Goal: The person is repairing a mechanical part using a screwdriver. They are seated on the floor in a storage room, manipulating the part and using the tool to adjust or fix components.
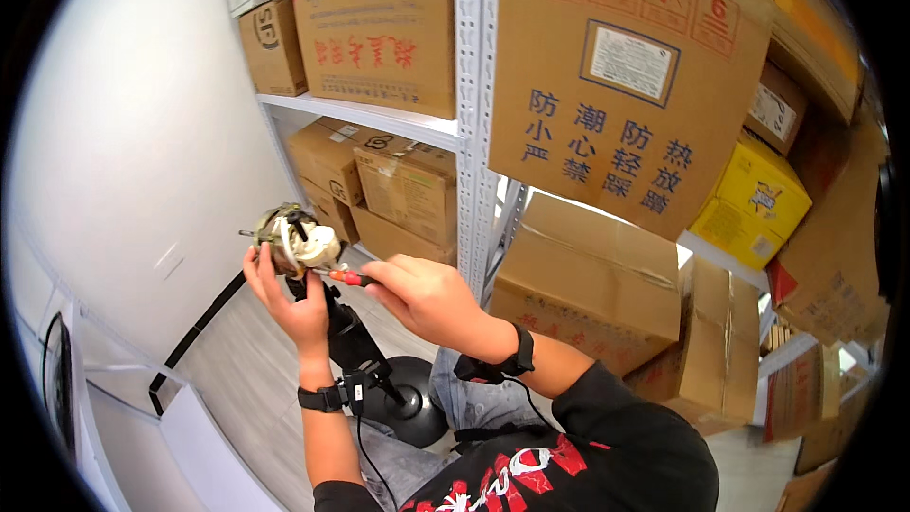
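Observation:
An uncovered fan motor point(318, 245), with a cream plastic housing at its back and metal parts on its other side, sits at the top of a black pedestal stand point(353, 334). My left hand point(289, 308) cups it from below, fingers along its left side and thumb underneath. In my right hand point(422, 299) is a screwdriver point(354, 278) with a red and black handle. Its shaft points left, toward the lower part of the motor. The exact spot where the tip ends is too small to make out.
The stand's round black base point(408, 408) rests on the floor between my legs. Ahead, a white metal shelf point(408, 127) carries several cardboard boxes point(374, 38). More large boxes point(588, 284) and a yellow box point(752, 197) are at the right. A white wall point(133, 123) runs along the left.

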`<move>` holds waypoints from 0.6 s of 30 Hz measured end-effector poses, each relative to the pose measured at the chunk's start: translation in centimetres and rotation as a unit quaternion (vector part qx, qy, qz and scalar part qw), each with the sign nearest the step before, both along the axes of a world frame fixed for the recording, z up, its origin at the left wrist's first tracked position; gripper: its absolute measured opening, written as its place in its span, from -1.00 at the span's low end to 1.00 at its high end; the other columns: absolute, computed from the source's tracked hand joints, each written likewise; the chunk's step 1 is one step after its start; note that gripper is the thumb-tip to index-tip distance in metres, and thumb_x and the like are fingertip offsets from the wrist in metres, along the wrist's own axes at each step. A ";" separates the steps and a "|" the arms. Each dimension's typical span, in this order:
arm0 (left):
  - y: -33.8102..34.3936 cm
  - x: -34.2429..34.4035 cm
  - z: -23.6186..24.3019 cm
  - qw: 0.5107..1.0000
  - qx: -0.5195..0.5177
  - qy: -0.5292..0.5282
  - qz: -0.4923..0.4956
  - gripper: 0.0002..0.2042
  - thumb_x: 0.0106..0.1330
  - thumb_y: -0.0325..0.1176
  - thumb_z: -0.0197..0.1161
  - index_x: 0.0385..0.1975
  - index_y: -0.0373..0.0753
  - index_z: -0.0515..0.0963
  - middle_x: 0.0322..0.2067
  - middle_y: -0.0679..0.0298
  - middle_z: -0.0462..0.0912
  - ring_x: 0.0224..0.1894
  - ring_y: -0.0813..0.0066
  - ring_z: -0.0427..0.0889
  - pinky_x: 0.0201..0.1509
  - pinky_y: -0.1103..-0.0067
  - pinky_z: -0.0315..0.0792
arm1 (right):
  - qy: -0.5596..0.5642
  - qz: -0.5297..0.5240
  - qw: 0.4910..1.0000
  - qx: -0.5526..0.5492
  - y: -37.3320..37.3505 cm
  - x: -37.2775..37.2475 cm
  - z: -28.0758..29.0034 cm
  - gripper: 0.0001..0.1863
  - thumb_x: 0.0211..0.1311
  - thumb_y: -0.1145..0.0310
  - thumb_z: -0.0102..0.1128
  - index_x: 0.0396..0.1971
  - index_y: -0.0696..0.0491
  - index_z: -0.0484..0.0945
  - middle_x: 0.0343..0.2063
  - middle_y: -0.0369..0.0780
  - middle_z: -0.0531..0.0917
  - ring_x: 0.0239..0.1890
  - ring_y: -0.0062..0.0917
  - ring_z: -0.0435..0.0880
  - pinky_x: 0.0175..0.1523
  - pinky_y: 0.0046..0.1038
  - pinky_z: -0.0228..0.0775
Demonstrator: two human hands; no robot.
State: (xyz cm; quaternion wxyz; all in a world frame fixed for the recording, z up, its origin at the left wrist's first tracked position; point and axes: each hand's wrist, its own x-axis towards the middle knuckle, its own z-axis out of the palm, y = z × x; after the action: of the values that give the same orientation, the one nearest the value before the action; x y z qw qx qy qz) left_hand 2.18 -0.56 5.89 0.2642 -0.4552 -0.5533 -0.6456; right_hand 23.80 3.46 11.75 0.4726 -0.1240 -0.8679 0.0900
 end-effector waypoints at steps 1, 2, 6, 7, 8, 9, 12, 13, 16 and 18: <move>-0.2 -0.4 -0.3 1.000 -0.002 -0.013 -0.009 -0.30 0.13 -0.59 0.39 0.36 -0.18 0.38 0.39 -0.02 0.25 0.42 -0.01 0.29 0.46 0.23 0.21 | 0.008 0.030 0.999 -0.022 -0.5 -0.2 0.6 -0.70 0.19 0.40 0.41 -0.09 0.06 0.59 -0.20 -0.17 0.56 -0.31 -0.23 0.66 -0.27 -0.28 0.53; -0.1 -0.4 -0.4 0.999 -0.003 -0.025 -0.025 -0.30 0.14 -0.58 0.39 0.36 -0.18 0.38 0.40 -0.02 0.25 0.42 0.00 0.30 0.46 0.25 0.22 | 0.016 0.051 0.998 -0.044 -0.5 0.0 0.9 -0.68 0.20 0.41 0.40 -0.06 0.06 0.58 -0.17 -0.17 0.55 -0.29 -0.23 0.66 -0.26 -0.27 0.53; 0.9 0.1 -0.2 0.999 -0.002 -0.012 -0.041 -0.33 0.20 -0.55 0.39 0.37 -0.20 0.37 0.39 -0.01 0.24 0.39 0.04 0.34 0.43 0.27 0.27 | -0.019 0.064 0.997 0.038 1.2 0.5 0.0 -0.72 0.20 0.46 0.35 -0.09 0.07 0.56 -0.17 -0.17 0.52 -0.24 -0.23 0.65 -0.21 -0.28 0.54; 0.8 0.3 0.0 0.998 0.011 -0.023 -0.066 -0.34 0.21 -0.54 0.38 0.37 -0.21 0.37 0.39 0.00 0.24 0.37 0.05 0.36 0.39 0.28 0.32 | 0.012 0.043 0.998 0.047 1.0 0.3 0.1 -0.79 0.22 0.44 0.34 -0.15 0.05 0.57 -0.31 -0.20 0.54 -0.32 -0.25 0.64 -0.27 -0.28 0.52; 0.8 0.3 0.0 0.997 0.010 -0.024 -0.069 -0.35 0.22 -0.53 0.38 0.37 -0.21 0.37 0.38 0.00 0.24 0.36 0.06 0.37 0.38 0.29 0.33 | 0.011 0.018 0.999 0.038 1.0 0.2 -0.2 -0.80 0.22 0.43 0.34 -0.17 0.04 0.58 -0.36 -0.21 0.54 -0.34 -0.26 0.64 -0.30 -0.28 0.51; 0.8 0.3 -0.1 0.997 0.009 -0.025 -0.070 -0.35 0.22 -0.53 0.39 0.37 -0.21 0.37 0.38 0.00 0.25 0.35 0.06 0.38 0.37 0.29 0.34 | 0.009 -0.005 1.000 0.029 1.0 0.1 -0.4 -0.81 0.22 0.42 0.34 -0.18 0.03 0.58 -0.41 -0.22 0.54 -0.37 -0.27 0.64 -0.32 -0.28 0.50; 0.7 -0.9 -0.5 1.000 0.001 0.007 -0.009 -0.32 0.15 -0.50 0.41 0.36 -0.22 0.40 0.33 -0.02 0.33 0.34 0.03 0.38 0.36 0.27 0.33 | 0.002 -0.018 1.000 0.004 0.9 -0.6 -0.2 -0.74 0.23 0.33 0.38 -0.12 0.02 0.59 -0.43 -0.21 0.58 -0.36 -0.25 0.67 -0.32 -0.26 0.50; 0.5 -1.1 -0.4 0.999 -0.005 0.031 0.026 -0.31 0.12 -0.52 0.38 0.36 -0.21 0.41 0.34 -0.03 0.34 0.38 0.00 0.35 0.39 0.26 0.30 | 0.012 0.001 1.000 -0.009 0.4 -0.5 0.4 -0.70 0.21 0.35 0.39 -0.07 0.01 0.59 -0.35 -0.19 0.59 -0.31 -0.22 0.67 -0.29 -0.27 0.52; 0.4 -1.1 -0.6 0.996 -0.009 0.061 0.059 -0.29 0.06 -0.54 0.34 0.35 -0.20 0.42 0.33 -0.05 0.34 0.39 -0.05 0.33 0.43 0.20 0.24 | -0.022 0.057 0.998 -0.011 0.2 0.2 1.0 -0.59 0.13 0.47 0.41 0.02 0.00 0.60 -0.17 -0.14 0.59 -0.19 -0.17 0.67 -0.20 -0.28 0.55; 1.0 -0.1 -0.1 0.999 0.010 0.033 0.000 -0.29 0.04 -0.55 0.38 0.33 -0.19 0.42 0.33 -0.06 0.31 0.40 -0.08 0.31 0.44 0.22 0.23 | -0.016 0.044 0.998 0.034 0.5 0.6 0.8 -0.72 0.14 0.55 0.33 -0.12 0.03 0.61 -0.26 -0.16 0.57 -0.26 -0.21 0.66 -0.24 -0.26 0.53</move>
State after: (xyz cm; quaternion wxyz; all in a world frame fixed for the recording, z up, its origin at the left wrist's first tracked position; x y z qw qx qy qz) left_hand 2.05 0.48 5.83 0.2869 -0.4739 -0.5376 -0.6357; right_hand 24.37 3.95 12.54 0.4580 -0.0706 -0.8826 0.0790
